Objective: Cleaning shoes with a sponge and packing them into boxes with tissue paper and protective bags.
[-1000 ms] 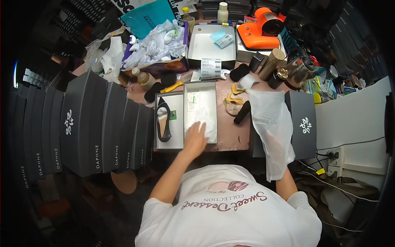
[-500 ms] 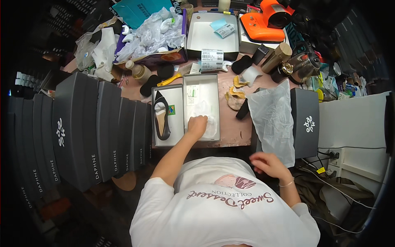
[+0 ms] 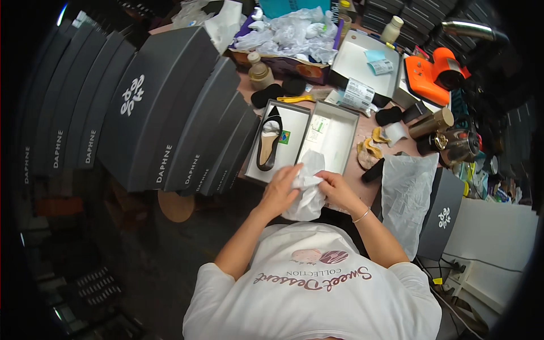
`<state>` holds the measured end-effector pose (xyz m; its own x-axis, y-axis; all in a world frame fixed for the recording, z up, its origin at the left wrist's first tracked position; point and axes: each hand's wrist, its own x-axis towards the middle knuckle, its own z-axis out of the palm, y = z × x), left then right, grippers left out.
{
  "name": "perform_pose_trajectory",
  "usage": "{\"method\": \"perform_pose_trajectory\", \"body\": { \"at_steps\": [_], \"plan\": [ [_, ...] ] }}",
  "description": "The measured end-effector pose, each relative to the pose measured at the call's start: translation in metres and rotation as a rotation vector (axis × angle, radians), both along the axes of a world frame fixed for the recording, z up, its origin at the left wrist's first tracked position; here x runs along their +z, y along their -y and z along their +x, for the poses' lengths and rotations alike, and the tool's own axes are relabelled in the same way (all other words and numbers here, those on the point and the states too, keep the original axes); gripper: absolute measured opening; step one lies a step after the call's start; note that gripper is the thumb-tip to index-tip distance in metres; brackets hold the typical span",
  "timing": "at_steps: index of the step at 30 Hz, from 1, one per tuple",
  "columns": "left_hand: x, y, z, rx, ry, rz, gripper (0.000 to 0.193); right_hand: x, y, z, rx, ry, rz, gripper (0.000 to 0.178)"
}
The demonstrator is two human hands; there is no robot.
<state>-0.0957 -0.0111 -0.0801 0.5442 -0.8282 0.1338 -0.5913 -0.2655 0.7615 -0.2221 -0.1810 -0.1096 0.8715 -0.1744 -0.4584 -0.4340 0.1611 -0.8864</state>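
Note:
My left hand (image 3: 280,191) and my right hand (image 3: 339,190) are both closed on a crumpled piece of white tissue paper (image 3: 307,199), held over the near edge of an opened grey shoebox. Beyond the hands, the box's left half (image 3: 294,122) holds a black pointed shoe (image 3: 268,148) with white stuffing in its toe and a small green card (image 3: 284,137) beside it. A white slip (image 3: 319,127) lies in the right half (image 3: 344,120). The paper hides part of that half's near end.
Stacked dark grey shoeboxes (image 3: 156,107) stand close on the left. At the right, a translucent sheet (image 3: 409,195) drapes over a grey box (image 3: 443,218). Behind are a carton of crumpled paper (image 3: 292,37), a yellow-handled brush (image 3: 297,98), an orange device (image 3: 428,79) and bottles.
My left hand has lifted the white tissue paper out of the right half of the box. My right hand has come in from the right and gripped it too. The whole view has turned.

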Motion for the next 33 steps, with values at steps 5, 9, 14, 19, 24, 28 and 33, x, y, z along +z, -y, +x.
{"method": "perform_pose_trajectory", "body": {
  "at_steps": [5,9,14,19,24,28,33],
  "plan": [
    [-0.030,-0.039,-0.018,0.195,-0.530,-0.038,0.040,0.039,0.030,0.053,0.169,0.277,-0.286,0.064],
    [-0.018,-0.057,-0.032,0.008,-0.526,0.223,0.040,0.037,-0.018,0.121,0.414,0.150,-0.855,0.086],
    [-0.026,-0.067,-0.032,-0.101,-0.547,0.219,0.038,-0.072,-0.077,0.149,0.270,0.237,-0.882,0.069],
    [-0.024,-0.050,-0.013,0.094,-0.520,0.445,0.044,-0.009,0.006,0.097,-0.049,0.391,-0.219,0.055],
    [0.011,0.034,0.026,0.084,-0.199,0.320,0.031,0.091,0.088,-0.040,-0.329,0.614,0.396,0.069],
    [-0.001,0.103,0.039,0.155,-0.524,-0.281,0.029,0.131,0.063,-0.131,-0.536,0.794,0.350,0.077],
    [0.036,0.130,0.009,0.086,-0.741,-0.462,0.027,0.125,0.036,-0.151,-0.461,0.526,0.180,0.078]
  ]
}}
